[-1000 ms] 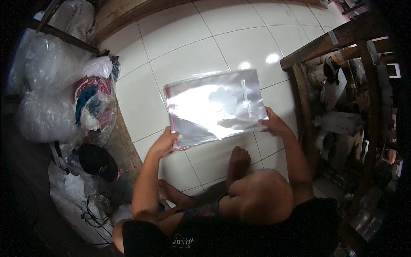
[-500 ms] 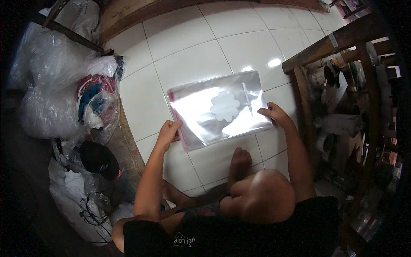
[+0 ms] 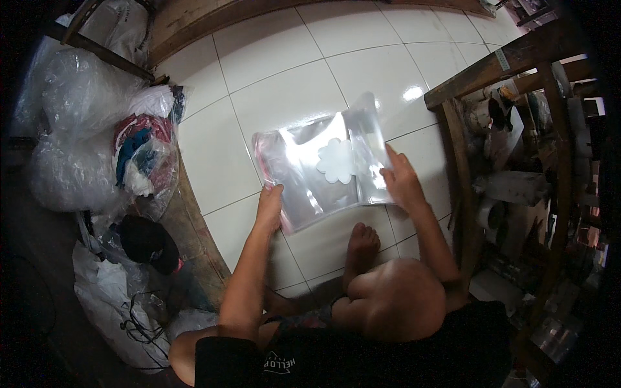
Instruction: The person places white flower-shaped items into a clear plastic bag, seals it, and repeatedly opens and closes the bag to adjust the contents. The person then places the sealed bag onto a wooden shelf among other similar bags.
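A stack of clear plastic bags (image 3: 297,174) with a reddish strip down its left edge is held just above or on the tiled floor; which of the two I cannot tell. My left hand (image 3: 270,202) is closed on the lower part of that strip edge. My right hand (image 3: 402,180) grips the right edge, thumb on top, and that side bends upward. A white flower-shaped piece (image 3: 335,161) shows in the middle of the stack, partly covered by the curled plastic. Glare hides some of the surface.
White floor tiles (image 3: 272,84) lie around the stack. Bundles of clear plastic (image 3: 77,97), bagged clothes (image 3: 145,149) and a black cap (image 3: 149,242) crowd the left. A wooden rack (image 3: 459,161) filled with items stands at right. My bare foot (image 3: 363,239) is close below the stack.
Both hands have moved inward, toward each other. The stack, flat before, now bows, and its right side curls up and partly over the white flower shape.
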A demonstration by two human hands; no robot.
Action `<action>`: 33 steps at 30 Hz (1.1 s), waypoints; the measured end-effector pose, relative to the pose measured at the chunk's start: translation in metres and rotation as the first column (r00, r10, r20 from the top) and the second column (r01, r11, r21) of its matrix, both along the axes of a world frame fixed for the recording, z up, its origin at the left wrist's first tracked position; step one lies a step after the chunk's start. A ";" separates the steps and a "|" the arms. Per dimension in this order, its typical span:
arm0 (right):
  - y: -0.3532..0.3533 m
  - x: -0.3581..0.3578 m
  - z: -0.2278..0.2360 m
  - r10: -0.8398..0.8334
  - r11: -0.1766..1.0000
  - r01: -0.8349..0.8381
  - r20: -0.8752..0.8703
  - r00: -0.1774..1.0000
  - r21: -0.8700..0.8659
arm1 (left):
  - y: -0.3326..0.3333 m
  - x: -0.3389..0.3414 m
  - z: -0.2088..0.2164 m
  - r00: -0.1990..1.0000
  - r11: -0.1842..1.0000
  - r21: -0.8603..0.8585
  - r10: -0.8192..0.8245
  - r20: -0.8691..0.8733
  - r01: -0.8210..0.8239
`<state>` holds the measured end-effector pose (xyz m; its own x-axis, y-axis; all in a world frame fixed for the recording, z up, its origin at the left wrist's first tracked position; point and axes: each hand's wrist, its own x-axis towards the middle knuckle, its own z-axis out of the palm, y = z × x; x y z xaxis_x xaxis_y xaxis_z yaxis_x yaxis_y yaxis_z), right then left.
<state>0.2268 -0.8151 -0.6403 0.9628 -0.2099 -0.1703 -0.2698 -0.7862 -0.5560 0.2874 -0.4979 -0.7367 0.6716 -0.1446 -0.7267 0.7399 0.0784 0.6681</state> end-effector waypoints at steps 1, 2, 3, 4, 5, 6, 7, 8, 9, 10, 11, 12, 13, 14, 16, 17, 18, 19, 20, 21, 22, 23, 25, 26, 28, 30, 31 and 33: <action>0.013 -0.001 0.000 0.033 0.998 -0.032 0.006 0.999 -0.046 | -0.004 -0.002 0.002 1.000 0.999 0.034 -0.010 -0.006 0.010; 0.023 -0.002 -0.002 0.060 0.994 -0.059 0.008 0.998 -0.092 | -0.012 -0.001 0.015 1.000 1.000 -0.008 0.001 -0.009 -0.001; 0.035 -0.002 -0.002 0.093 0.986 -0.091 0.010 0.996 -0.139 | -0.017 -0.002 0.018 1.000 1.000 -0.017 0.026 0.001 -0.026; 0.047 0.000 0.000 0.104 0.983 -0.106 -0.018 0.994 -0.151 | -0.021 -0.002 0.020 0.999 0.998 -0.027 0.050 0.011 -0.050; 0.061 0.002 0.002 0.116 0.979 -0.122 -0.046 0.992 -0.161 | -0.022 -0.003 0.022 0.997 0.997 -0.034 0.076 0.022 -0.076; 0.073 0.003 0.003 0.130 0.975 -0.141 -0.074 0.989 -0.170 | -0.021 -0.003 0.018 0.994 0.999 -0.032 0.046 0.096 -0.043; 0.084 0.002 0.001 0.191 0.957 -0.198 -0.054 0.980 -0.214 | -0.018 -0.005 0.015 0.996 0.997 -0.053 0.059 0.068 -0.055; 0.091 0.001 -0.001 0.247 0.932 -0.248 -0.038 0.968 -0.263 | -0.020 -0.006 0.017 0.997 0.995 -0.078 0.065 0.038 -0.062; 0.098 0.000 -0.004 0.302 0.903 -0.295 -0.025 0.953 -0.312 | -0.022 -0.006 0.020 0.997 0.992 -0.103 0.071 0.009 -0.070; 0.102 -0.001 -0.009 0.288 0.926 -0.304 -0.105 0.952 -0.223 | -0.022 -0.008 0.019 0.997 0.990 -0.119 0.077 0.012 -0.075; 0.102 -0.003 -0.016 0.325 0.909 -0.325 -0.043 0.945 -0.260 | -0.021 -0.011 0.017 0.996 0.987 -0.136 0.087 0.017 -0.084; 0.101 -0.007 -0.026 0.363 0.892 -0.342 0.017 0.932 -0.296 | -0.019 -0.011 0.017 0.995 0.984 -0.150 0.098 0.022 -0.093; 0.098 -0.009 -0.036 0.401 0.873 -0.356 0.076 0.913 -0.333 | -0.019 -0.010 0.017 0.993 0.982 -0.156 0.112 0.019 -0.108; 0.096 -0.009 -0.043 0.350 0.891 -0.298 0.100 0.931 -0.343 | -0.020 -0.011 0.020 0.992 0.979 -0.159 0.129 0.011 -0.126; 0.083 -0.002 -0.057 0.242 0.915 -0.175 0.148 0.959 -0.362 | -0.021 -0.013 0.027 0.991 0.982 -0.138 0.131 0.009 -0.129; 0.075 0.000 -0.068 0.134 0.978 -0.099 0.194 0.972 -0.182 | -0.022 -0.013 0.032 0.993 0.987 -0.114 0.116 0.015 -0.114; 0.065 0.003 -0.075 0.015 1.000 -0.016 0.219 0.976 0.003 | -0.024 -0.011 0.034 0.995 0.991 -0.094 0.096 0.022 -0.094; 0.055 0.005 -0.081 -0.107 0.980 0.065 0.223 0.969 0.189 | -0.025 -0.011 0.033 0.995 0.993 -0.088 0.085 0.046 -0.081; 0.050 0.009 -0.077 -0.174 0.950 0.158 0.035 0.984 0.269 | -0.023 -0.013 0.027 0.994 0.994 -0.076 0.082 0.069 -0.077; 0.042 0.016 -0.075 -0.124 0.948 0.145 -0.091 0.988 0.283 | -0.022 -0.014 0.024 0.993 0.996 -0.064 0.075 0.093 -0.069; 0.034 0.026 -0.075 -0.070 0.945 0.133 -0.214 0.974 0.299 | -0.023 -0.016 0.020 0.990 0.997 -0.045 0.061 0.127 -0.055; 0.028 0.034 -0.072 -0.001 0.880 0.146 -0.305 0.952 0.452 | -0.025 -0.017 0.020 0.986 0.999 -0.025 0.045 0.160 -0.041; 0.024 0.041 -0.076 0.007 0.840 0.182 -0.345 0.939 0.512 | -0.029 -0.020 0.020 0.984 0.999 0.022 0.030 0.175 -0.034; 0.028 0.043 -0.084 -0.056 0.877 0.185 -0.288 0.956 0.443 | -0.033 -0.020 0.025 0.987 0.998 0.048 0.029 0.159 -0.037; 0.027 0.040 -0.094 -0.116 0.853 0.230 -0.260 0.959 0.468 | -0.043 -0.020 0.035 0.986 0.997 0.058 0.033 0.162 -0.043; 0.040 0.045 -0.066 -0.073 0.708 0.283 -0.331 0.941 0.647 | -0.046 -0.022 0.040 0.977 0.996 0.038 0.070 0.199 -0.079; 0.044 0.044 -0.059 -0.067 0.713 0.264 -0.311 0.948 0.650 | -0.049 -0.023 0.043 0.973 0.996 0.042 0.068 0.222 -0.079; 0.051 0.041 -0.051 -0.064 0.722 0.231 -0.269 0.961 0.652 | -0.054 -0.027 0.046 0.962 0.996 0.051 0.053 0.269 -0.069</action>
<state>0.2683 -0.7641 -0.6910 0.8506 -0.0960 -0.5170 -0.5258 -0.1675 -0.8340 0.2605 -0.5522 -0.6909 0.8488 -0.0594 -0.5253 0.5285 0.0724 0.8458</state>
